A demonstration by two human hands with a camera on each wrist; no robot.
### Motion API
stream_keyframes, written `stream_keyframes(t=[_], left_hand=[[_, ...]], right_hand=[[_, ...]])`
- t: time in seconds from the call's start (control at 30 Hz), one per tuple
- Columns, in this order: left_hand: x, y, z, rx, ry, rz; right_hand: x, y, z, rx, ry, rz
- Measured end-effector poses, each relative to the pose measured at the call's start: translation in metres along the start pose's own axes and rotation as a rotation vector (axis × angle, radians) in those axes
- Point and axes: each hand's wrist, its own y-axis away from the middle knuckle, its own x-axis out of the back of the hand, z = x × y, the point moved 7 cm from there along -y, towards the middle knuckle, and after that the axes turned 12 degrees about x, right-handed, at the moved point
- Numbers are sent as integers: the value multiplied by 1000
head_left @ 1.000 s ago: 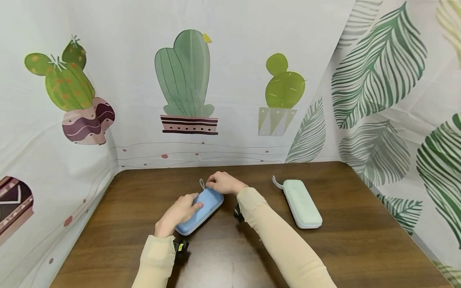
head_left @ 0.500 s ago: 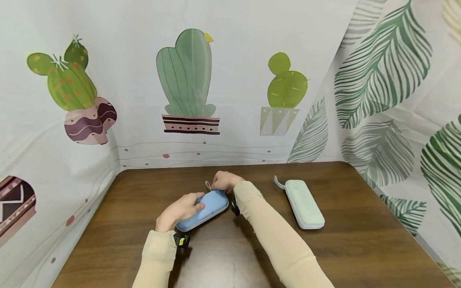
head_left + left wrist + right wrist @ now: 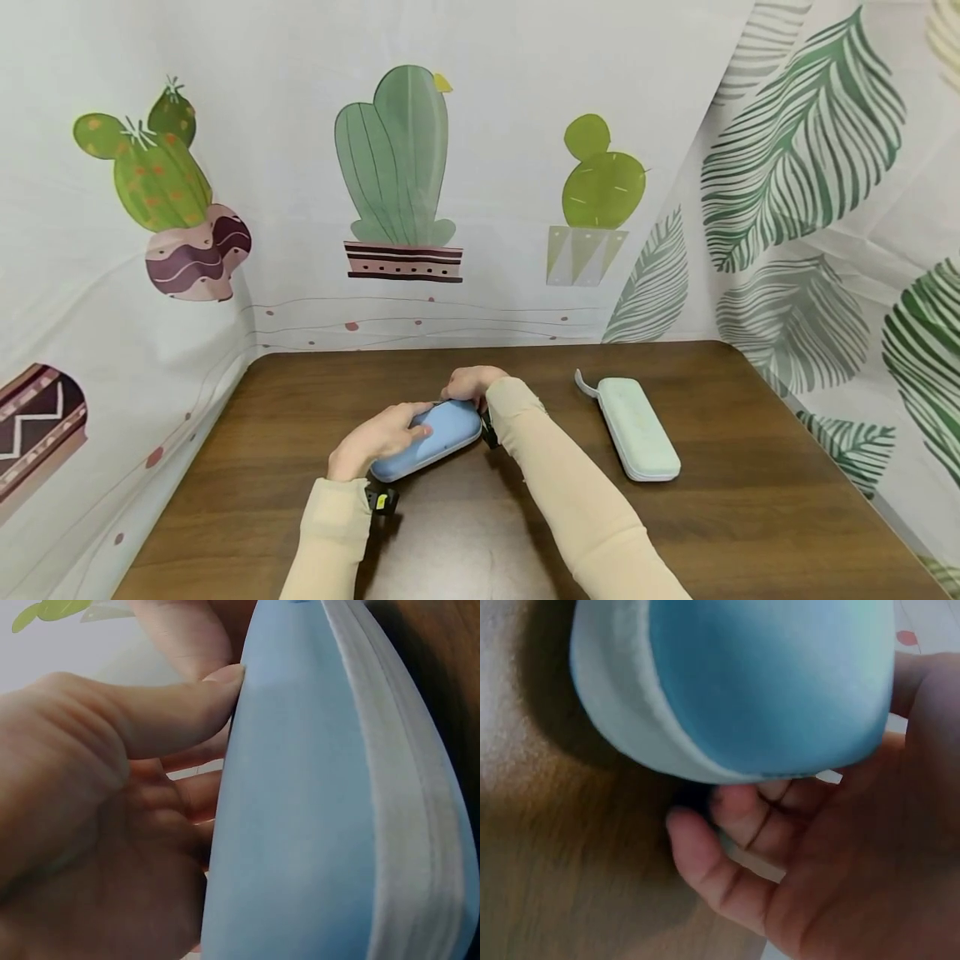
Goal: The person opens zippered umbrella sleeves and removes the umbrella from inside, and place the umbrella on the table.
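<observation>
A blue zip-up hard case [image 3: 452, 423], like a glasses case, lies slantwise on the table. My left hand [image 3: 377, 440] grips its near left part, thumb on the lid and fingers over the far side. At the far right end, my right hand [image 3: 472, 383] has its fingers curled against the case's back edge. The left wrist view shows the left thumb [image 3: 176, 712] pressed to the blue shell beside the pale zip band [image 3: 401, 772]. In the right wrist view, right fingers [image 3: 720, 877] bend behind the rounded end; the zip pull is hidden.
A mint-green case [image 3: 640, 429] of similar shape lies to the right, its wrist strap [image 3: 587, 384] sticking out at the far left corner. The brown wooden table [image 3: 750, 500] ends at a white cloth backdrop [image 3: 510, 167] printed with cacti and leaves.
The blue case has swung clockwise, its far end moving right. My right hand has shifted slightly right along it, and the small strap loop is now mostly hidden. The left hand keeps its grip.
</observation>
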Motion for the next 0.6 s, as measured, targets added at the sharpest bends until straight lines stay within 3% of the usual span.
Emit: stream_keyframes(t=[0.23, 0.6], left_hand=[[-1, -1, 1, -48, -1, 13], [0, -4, -2, -54, -3, 31]], right_hand=[[3, 1, 11, -40, -16, 25], [-2, -2, 21, 26, -290, -57]])
